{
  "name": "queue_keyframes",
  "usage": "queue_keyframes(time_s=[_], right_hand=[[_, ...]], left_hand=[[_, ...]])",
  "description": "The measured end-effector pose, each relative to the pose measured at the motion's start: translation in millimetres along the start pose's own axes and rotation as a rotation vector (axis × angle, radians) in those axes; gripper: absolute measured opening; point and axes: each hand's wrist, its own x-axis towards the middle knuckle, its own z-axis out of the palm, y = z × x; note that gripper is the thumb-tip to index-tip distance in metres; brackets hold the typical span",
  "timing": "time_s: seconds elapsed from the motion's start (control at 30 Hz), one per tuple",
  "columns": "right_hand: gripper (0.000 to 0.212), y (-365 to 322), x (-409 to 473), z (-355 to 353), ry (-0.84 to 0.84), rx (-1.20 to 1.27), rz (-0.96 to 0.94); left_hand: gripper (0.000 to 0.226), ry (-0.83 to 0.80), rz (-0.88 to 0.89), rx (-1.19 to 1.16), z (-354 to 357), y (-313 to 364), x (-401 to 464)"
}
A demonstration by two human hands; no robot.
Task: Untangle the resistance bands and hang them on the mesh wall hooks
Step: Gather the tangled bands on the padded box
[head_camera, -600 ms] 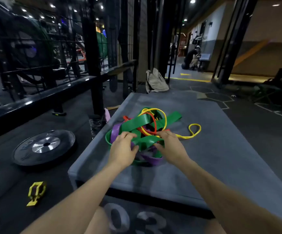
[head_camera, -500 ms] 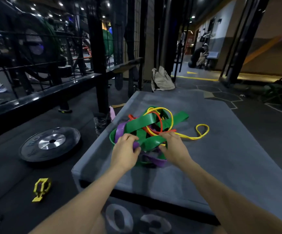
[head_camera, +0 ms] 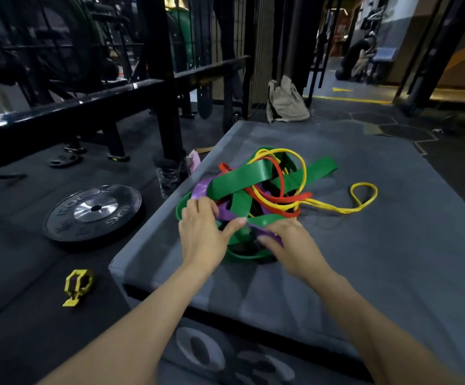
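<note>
Bands (head_camera: 256, 190) knotted mid-box (head_camera: 392, 273), green, purple, red, yellow, a yellow loop trailing to three o'clock. Left hand (head_camera: 202, 240) pinches the purple strap (head_camera: 227, 213); right hand (head_camera: 295, 245) covers it at five o'clock, finger grip unclear. Untangling is barely begun: next, work purple free of the green. Plate (head_camera: 93, 211) lies at nine o'clock.

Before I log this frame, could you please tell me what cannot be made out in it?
- Head view: both hands' fingertips, left hand, right hand, buried in the tangled bands.
- How many green bands: overlaps hide it.
- Mesh wall hooks: none discernible, background dark.
- Weight plate lettering: blurred.
</note>
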Motion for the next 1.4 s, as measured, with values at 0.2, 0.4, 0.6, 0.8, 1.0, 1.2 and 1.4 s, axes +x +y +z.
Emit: queue_keyframes(time_s=[0.2, 0.4, 0.6, 0.8, 1.0, 1.2, 1.4], right_hand=[[0.017, -1.2, -1.1, -12.7, 0.301, 0.195, 0.085], [0.021, 27.1, -2.2, -13.5, 0.342, 0.097, 0.222], [0.022, 17.7, -3.8, -20.7, 0.262, 0.121, 0.356], [0.02, 0.4, -3.8, -22.7, 0.273, 0.203, 0.386], [0.02, -2.3, -8.0, -25.3, 0.344, 0.235, 0.428], [0.02, -5.6, -23.6, -19.4, 0.168, 0.143, 0.388], [0.056, -35.0, -31.0, -11.1, 0.172, 0.217, 0.165]], left_hand=[[0.026, -0.043, 0.28, -0.053, 0.3, 11.8, -8.5], [0.08, -0.3, 0.473, 0.401, 12.4, 27.4, -21.6], [0.068, -0.362, 0.402, 0.64, 11.1, 35.6, -22.4], [0.044, -0.349, 0.38, 0.566, -29.8, 18.5, -23.8], [0.026, -0.171, 0.084, 0.319, -80.4, -13.7, -30.3], [0.051, -0.297, -0.008, 0.346, -87.8, -38.2, -37.7], [0.085, -0.81, 0.022, 0.246, -81.0, -38.4, -49.1]])
